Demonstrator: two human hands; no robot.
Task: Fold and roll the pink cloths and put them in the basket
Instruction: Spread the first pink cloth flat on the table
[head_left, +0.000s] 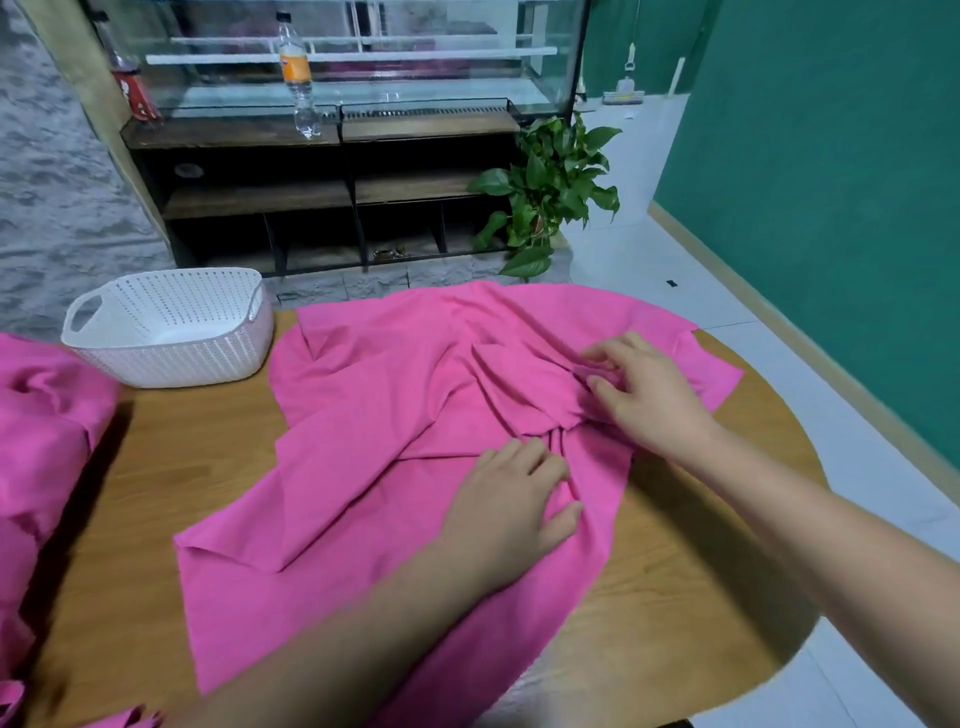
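A large pink cloth (374, 415) lies spread and wrinkled across the round wooden table (171, 467). My left hand (511, 499) rests palm down on the cloth near its middle, fingers spread. My right hand (644, 389) is on a bunched fold further right, its fingers curled and pinching the fabric. A white perforated basket (171, 332) stands empty at the table's far left. More pink cloth (47, 431) lies heaped at the left edge.
Beyond the table stands a dark shelf unit (332, 197) with a glass tank and two bottles on it. A potted green plant (550, 192) sits at its right. A green wall (831, 156) runs along the right over white floor tiles.
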